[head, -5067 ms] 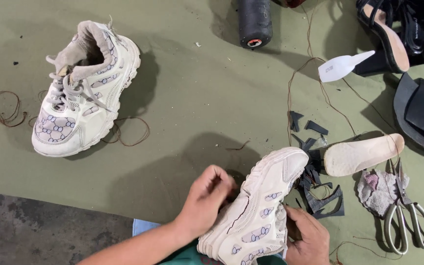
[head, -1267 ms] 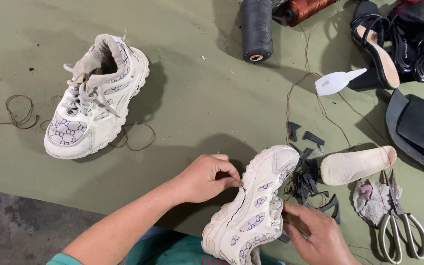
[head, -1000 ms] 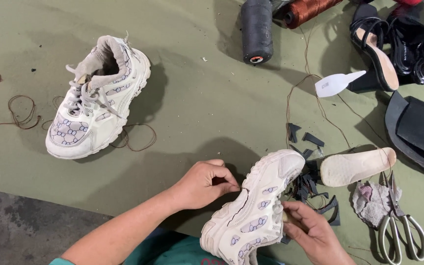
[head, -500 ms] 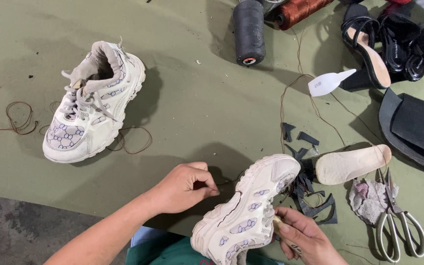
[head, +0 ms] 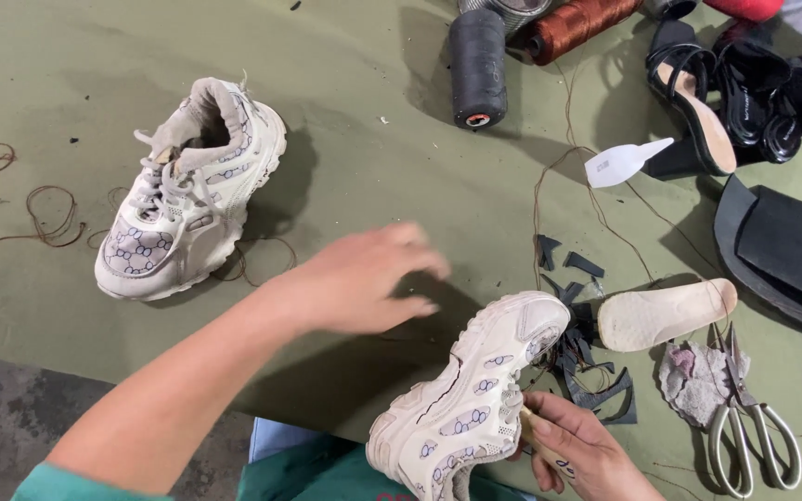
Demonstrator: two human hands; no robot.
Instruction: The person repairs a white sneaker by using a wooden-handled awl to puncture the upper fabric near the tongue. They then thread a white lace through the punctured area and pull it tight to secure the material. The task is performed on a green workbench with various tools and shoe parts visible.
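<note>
Now left hand (head: 364, 278) outstretched, flat.

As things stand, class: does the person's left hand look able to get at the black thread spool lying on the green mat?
Probably yes. The left hand hovers open and empty over the mat, and only bare mat lies between it and the black thread spool. The right hand holds the sneaker.

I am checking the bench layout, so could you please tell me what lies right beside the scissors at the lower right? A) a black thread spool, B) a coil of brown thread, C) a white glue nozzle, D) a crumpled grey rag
D: the crumpled grey rag lies against the blades of the scissors, just below the pale insole.
</note>
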